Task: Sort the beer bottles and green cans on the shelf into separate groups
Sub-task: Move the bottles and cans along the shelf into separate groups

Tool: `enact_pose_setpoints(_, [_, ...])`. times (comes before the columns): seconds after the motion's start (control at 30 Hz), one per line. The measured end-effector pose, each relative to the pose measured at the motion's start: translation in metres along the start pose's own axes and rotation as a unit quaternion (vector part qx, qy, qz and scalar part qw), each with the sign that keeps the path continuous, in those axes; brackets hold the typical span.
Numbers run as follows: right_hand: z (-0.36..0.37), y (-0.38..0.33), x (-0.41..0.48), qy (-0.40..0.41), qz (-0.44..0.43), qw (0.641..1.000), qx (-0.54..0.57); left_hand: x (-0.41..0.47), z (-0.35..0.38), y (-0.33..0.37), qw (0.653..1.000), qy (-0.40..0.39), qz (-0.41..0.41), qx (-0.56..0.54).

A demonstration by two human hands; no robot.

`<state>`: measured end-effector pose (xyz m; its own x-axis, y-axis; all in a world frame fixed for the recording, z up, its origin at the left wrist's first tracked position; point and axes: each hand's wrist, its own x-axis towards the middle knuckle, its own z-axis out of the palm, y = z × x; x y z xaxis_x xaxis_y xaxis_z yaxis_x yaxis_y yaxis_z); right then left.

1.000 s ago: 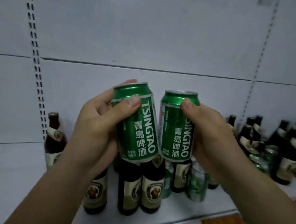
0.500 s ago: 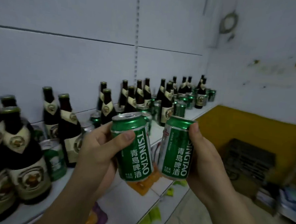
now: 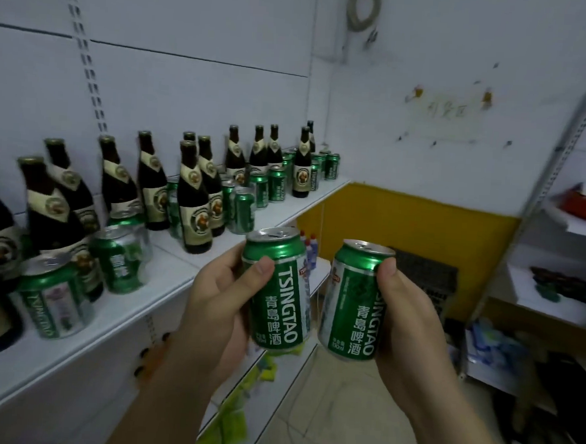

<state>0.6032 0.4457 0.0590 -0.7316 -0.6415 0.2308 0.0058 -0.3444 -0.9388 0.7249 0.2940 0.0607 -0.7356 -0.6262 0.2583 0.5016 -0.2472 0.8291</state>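
Observation:
My left hand (image 3: 222,296) grips a green Tsingtao can (image 3: 278,300) upright, thumb across its front. My right hand (image 3: 402,317) holds a second green can (image 3: 355,304) beside it, a small gap between the two. Both cans hang in the air in front of the white shelf (image 3: 135,301), off its front edge. On the shelf, dark beer bottles (image 3: 193,198) with cream labels stand mixed with more green cans (image 3: 53,303) all along it, from the near left to the far end (image 3: 305,167).
A lower shelf (image 3: 275,375) with small coloured items lies below the hands. A yellow wall panel (image 3: 404,228) and a dark crate (image 3: 425,274) stand at the corner. Another white rack (image 3: 556,272) with clutter is on the right. Tiled floor (image 3: 334,413) lies between.
The view has swung right along the shelf, bringing the far end and the right rack into sight. Both hands keep their cans, now lower in view and a little further apart.

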Motion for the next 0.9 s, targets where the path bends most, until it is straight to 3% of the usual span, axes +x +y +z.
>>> enact_pose_setpoints(0.3, [-0.071, 0.026, 0.104, 0.05, -0.022, 0.998, -0.025, 0.121, 0.026, -0.084, 0.998, -0.03, -0.014, 0.05])
enact_pose_setpoints(0.67, [-0.118, 0.067, 0.302, 0.078, -0.074, 0.989, -0.105, 0.33, 0.035, -0.155, 0.991, -0.057, 0.043, 0.111])
enact_pose_setpoints(0.9, [-0.171, 0.082, 0.422, 0.074, -0.093, 0.985, -0.122, 0.443, 0.059, -0.208, 0.984, -0.023, 0.075, 0.158])
